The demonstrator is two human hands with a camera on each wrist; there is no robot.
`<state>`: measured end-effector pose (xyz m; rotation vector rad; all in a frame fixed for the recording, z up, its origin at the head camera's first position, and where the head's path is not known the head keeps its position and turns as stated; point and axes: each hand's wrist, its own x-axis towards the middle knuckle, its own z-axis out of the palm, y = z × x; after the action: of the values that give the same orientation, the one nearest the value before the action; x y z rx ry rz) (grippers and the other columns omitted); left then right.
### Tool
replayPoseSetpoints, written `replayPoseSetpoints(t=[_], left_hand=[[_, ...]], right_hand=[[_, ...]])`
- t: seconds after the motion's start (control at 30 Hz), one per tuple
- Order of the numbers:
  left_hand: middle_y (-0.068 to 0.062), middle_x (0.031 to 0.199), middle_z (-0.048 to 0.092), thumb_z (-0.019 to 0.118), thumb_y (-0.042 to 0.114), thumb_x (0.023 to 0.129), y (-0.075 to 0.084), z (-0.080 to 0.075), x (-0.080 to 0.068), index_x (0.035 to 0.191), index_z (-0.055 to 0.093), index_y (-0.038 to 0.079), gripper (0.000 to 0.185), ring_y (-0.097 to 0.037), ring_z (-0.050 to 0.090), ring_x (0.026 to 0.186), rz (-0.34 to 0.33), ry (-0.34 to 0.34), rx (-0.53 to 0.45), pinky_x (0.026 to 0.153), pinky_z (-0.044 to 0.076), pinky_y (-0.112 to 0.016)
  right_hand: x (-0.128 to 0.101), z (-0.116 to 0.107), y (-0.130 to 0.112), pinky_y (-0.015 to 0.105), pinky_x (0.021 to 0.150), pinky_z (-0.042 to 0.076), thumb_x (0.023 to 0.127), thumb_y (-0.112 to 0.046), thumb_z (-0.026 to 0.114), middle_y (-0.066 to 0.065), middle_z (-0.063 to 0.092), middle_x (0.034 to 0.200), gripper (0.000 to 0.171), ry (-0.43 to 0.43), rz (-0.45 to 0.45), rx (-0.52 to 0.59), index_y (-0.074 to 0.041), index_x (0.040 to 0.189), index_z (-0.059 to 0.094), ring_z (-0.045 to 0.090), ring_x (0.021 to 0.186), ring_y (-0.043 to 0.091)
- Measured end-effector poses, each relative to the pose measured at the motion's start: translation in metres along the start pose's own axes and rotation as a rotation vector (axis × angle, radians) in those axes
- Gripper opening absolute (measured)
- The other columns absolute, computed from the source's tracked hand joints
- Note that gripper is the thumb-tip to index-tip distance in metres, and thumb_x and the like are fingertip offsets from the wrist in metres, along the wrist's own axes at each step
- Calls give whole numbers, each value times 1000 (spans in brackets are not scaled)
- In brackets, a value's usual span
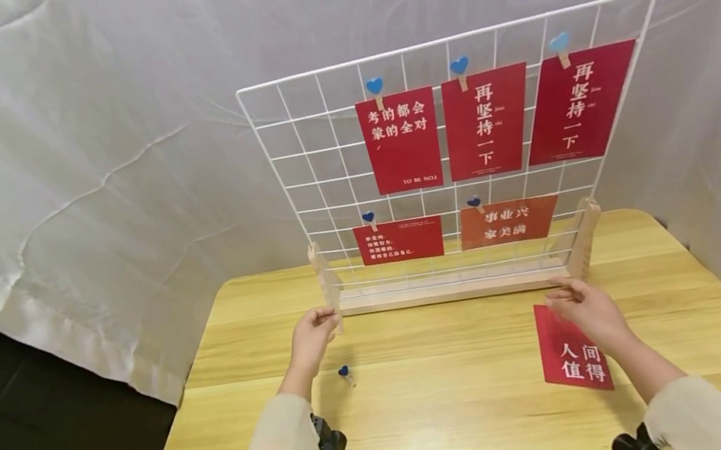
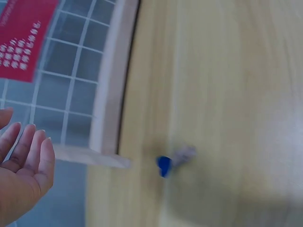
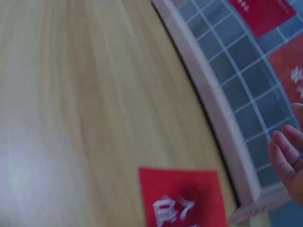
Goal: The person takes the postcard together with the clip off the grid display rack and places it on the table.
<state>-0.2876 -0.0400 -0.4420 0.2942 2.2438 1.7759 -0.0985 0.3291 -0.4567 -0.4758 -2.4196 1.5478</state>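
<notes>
My left hand hovers loose-fingered by the rack's left foot, a clip nearby; my right hand, fingers relaxed, rests over a card before the rack.

Left hand, fingers straight, beside the wooden base; blue clip nearby.

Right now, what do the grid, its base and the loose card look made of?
Grid: thin wire, probably metal, coated glossy white. Base: pale unfinished-looking wood with visible grain. Card: red paper or thin cardstock, lying flat, printed with white characters.
</notes>
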Motion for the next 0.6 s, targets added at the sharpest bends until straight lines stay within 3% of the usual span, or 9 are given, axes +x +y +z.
replayPoseSetpoints(t=[0.13,0.4,0.6], left_hand=[[-20,109,50,53,9,85,19,3,4,109,50,-4,28,-27,50,99,33,-3,-31,84,42,-36],[-14,106,53,57,9,82,63,8,12,109,52,-1,29,-24,51,97,119,-54,-81,83,43,-32],[-16,108,52,57,9,82,97,12,18,110,52,-1,30,-23,50,96,223,-90,-49,83,42,-32]], right_hand=[[7,4,-29,18,69,47,85,-17,55,29,52,104,47,-3,-78,37,9,122,39,56,79,-1],[29,7,-72,14,71,44,85,-23,55,23,51,110,51,-35,-120,43,2,126,38,51,82,-5],[38,10,-100,12,71,42,85,-26,55,19,51,114,51,-15,-160,3,0,126,39,49,93,13]])
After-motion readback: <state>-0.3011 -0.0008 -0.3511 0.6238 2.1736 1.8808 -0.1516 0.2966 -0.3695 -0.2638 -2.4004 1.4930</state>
